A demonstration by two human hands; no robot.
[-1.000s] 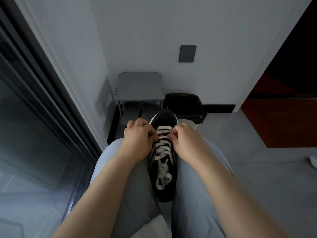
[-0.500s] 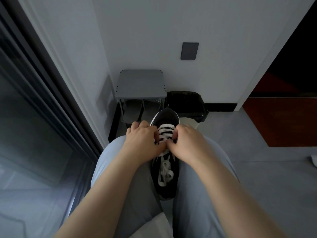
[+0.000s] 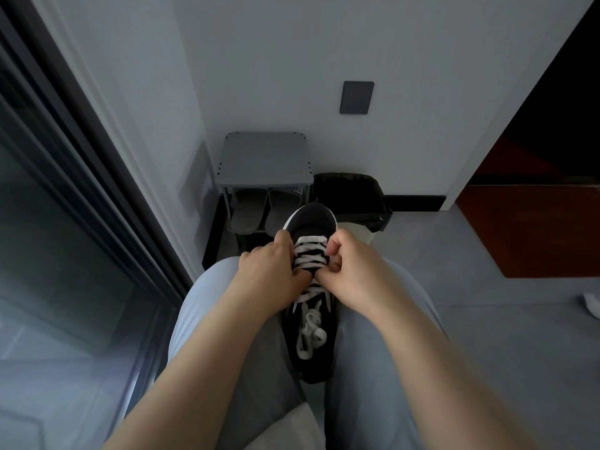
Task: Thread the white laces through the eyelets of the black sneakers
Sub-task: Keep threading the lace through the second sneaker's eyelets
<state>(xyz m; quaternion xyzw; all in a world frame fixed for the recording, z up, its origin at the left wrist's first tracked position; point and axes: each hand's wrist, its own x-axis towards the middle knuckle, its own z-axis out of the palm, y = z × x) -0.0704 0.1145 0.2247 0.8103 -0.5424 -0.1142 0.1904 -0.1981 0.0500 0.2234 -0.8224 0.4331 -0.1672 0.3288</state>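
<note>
A black sneaker (image 3: 311, 219) lies between my thighs with its toe pointing away from me. White laces (image 3: 310, 254) cross its front in several rows, and their loose ends (image 3: 310, 332) are bunched on the heel half. My left hand (image 3: 269, 271) grips the sneaker's left side, fingers curled at the eyelets. My right hand (image 3: 350, 271) curls against the right side and pinches a lace crossing near the middle. The two thumbs nearly touch over the laces. The eyelets under my fingers are hidden.
A small grey stool (image 3: 264, 160) stands against the white wall ahead, with grey slippers (image 3: 263, 209) under it. A black-lined bin (image 3: 350, 196) sits to its right. A glass sliding door (image 3: 65, 222) runs along my left. Grey floor and a red-brown mat (image 3: 535, 228) lie to the right.
My hands came together from the eyelet sides to the middle of the laces half a second ago and are still there. The sneaker shifted slightly away from me.
</note>
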